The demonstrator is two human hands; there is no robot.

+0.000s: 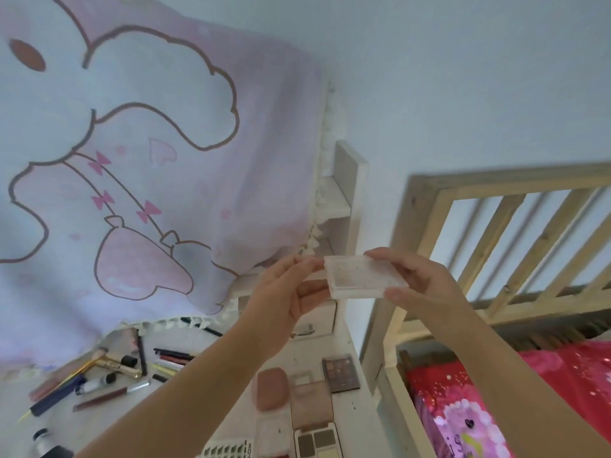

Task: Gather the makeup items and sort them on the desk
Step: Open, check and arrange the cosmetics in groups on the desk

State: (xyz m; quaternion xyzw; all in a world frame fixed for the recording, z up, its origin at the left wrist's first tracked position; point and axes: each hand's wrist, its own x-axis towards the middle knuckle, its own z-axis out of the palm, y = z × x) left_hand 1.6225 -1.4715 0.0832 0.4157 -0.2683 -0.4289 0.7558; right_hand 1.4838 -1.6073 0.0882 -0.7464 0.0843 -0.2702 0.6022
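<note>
The fingertips of the left hand [284,292] pinch the left edge of a pale, flat makeup palette [362,276], thumb below and fingers above; the right hand [426,285] grips the opposite edge the same way, with one fingertip on the top rear corner and the thumb under the front corner. This two-sided edge grip holds the case level and leaves its broad face uncovered, which probably serves to inspect it and judge its kind before sorting. The palette is held in the air, well above the desk [211,345] and clear of every other item. It is a thin rectangular case, whitish and translucent, with a faintly speckled pinkish centre; whether it is open or closed cannot be told. Below it, near the right edge of the desk, flat items lie in a group: a dark eyeshadow palette [340,373], a rosy oval compact [269,390] and a brow palette [319,442] at the near edge. Toward the left part of the desk, pencils and brushes [109,368] lie loosely together, under the hem of a hanging pink cartoon cloth [139,143]. The held case probably belongs with the flat group.
</note>
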